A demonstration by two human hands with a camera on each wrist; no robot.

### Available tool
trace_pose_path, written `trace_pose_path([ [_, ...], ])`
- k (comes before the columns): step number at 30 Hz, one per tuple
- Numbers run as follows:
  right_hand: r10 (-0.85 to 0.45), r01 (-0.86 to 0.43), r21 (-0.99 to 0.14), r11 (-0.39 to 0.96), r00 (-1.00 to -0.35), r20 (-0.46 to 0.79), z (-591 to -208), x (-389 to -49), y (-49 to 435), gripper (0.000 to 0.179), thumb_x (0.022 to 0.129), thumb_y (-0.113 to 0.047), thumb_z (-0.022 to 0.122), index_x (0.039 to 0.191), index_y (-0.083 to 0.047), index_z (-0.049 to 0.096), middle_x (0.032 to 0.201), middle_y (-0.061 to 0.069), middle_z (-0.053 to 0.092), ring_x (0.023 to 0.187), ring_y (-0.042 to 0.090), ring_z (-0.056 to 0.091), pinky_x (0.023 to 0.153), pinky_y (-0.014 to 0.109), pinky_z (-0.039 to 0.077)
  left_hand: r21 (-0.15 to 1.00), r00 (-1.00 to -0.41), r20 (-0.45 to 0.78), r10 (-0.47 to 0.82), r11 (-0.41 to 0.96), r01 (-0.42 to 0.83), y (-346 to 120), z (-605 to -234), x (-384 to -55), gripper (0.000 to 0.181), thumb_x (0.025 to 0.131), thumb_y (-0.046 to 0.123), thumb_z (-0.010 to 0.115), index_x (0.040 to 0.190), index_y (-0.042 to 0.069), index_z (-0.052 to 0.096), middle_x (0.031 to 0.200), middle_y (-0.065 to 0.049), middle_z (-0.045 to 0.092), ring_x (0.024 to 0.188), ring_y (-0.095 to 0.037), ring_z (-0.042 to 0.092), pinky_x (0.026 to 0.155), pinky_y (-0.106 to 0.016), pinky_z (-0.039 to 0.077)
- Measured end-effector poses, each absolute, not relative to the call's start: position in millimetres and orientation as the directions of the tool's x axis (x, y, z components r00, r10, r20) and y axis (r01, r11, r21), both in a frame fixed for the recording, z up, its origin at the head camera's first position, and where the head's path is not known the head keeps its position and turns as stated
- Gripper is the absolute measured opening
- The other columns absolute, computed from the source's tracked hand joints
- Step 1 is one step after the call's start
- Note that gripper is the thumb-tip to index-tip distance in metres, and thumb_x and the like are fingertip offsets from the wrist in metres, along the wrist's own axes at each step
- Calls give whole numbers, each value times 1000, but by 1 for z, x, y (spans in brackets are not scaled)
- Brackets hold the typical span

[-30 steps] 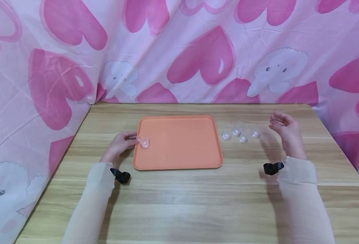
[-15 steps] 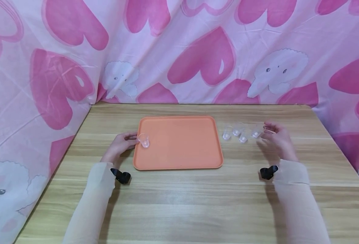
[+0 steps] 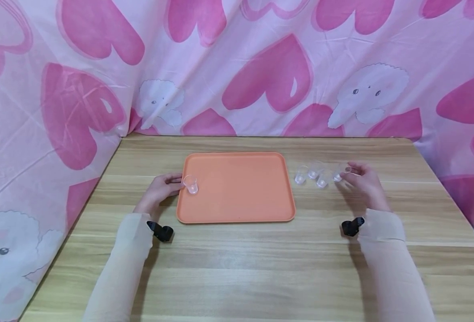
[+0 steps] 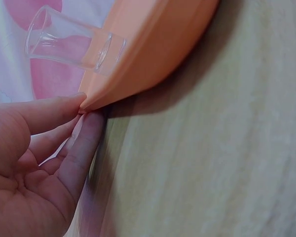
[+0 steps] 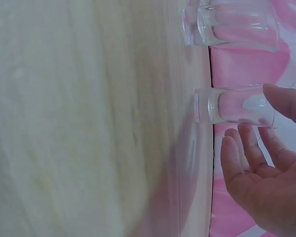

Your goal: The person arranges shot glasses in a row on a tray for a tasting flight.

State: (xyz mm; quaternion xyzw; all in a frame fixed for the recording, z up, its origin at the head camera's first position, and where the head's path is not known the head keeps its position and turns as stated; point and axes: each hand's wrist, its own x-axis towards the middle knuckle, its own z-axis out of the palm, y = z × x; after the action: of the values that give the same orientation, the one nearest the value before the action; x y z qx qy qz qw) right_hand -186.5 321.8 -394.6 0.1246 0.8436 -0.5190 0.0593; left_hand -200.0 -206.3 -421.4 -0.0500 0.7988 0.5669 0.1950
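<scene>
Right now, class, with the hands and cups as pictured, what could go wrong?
The left hand pinches the tray at its edge; a tug might topple the lone cup standing just inside. The right hand pinches the rightmost cup near its rim; a slip could tip it, or a sideways sweep might knock the three other cups nearby.

W/ L hand [image 3: 158, 191] pinches orange tray [image 3: 245, 192] bearing clr cup [image 3: 191, 184]; w/ R hand [image 3: 366, 183], rightmost cup [image 5: 237, 105] of 4 upright alongside.
</scene>
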Motion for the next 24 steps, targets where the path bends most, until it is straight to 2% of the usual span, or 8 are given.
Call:
trace_pose_path([
  [8,173,275,-871,407,-960,-223,-398,-188,321,59,94,-20,59,140,7,35,87,-26,49,83,-12,47,74,3,49,880,-915,-380,140,359,-310,-207,-423,-202,53,97,12,53,144,-4,36,143,-25,44,117,-18,54,101,-27,50],
  [13,197,293,-880,375,-952,-233,-396,-187,321,29,93,-23,61,118,-13,51,87,-25,50,83,-9,47,72,5,47,879,-911,-390,136,350,-324,-208,-424,-203,53,97,12,54,144,-3,35,144,-24,44,117,-18,54,100,-25,51],
  [15,211,298,-885,358,-949,-234,-394,-185,320,19,92,-24,62,108,-21,51,87,-24,51,82,-8,48,71,6,48,881,-912,-386,139,350,-320,-208,-424,-203,53,97,12,54,144,-4,35,144,-25,43,116,-16,55,100,-25,51],
  [17,229,294,-895,336,-947,-225,-391,-184,320,16,92,-24,62,104,-24,51,86,-24,52,80,-8,49,70,7,48,882,-913,-382,142,353,-314,-208,-424,-203,53,97,12,54,144,-4,35,143,-26,43,114,-14,55,100,-25,51],
  [24,260,150,-989,8,-955,-142,-374,-183,312,23,89,-7,64,102,-18,49,88,-16,55,81,-5,51,68,3,49,880,-912,-386,137,350,-320,-210,-425,-205,53,96,11,54,144,-4,36,143,-25,44,109,-10,56,96,-21,52],
])
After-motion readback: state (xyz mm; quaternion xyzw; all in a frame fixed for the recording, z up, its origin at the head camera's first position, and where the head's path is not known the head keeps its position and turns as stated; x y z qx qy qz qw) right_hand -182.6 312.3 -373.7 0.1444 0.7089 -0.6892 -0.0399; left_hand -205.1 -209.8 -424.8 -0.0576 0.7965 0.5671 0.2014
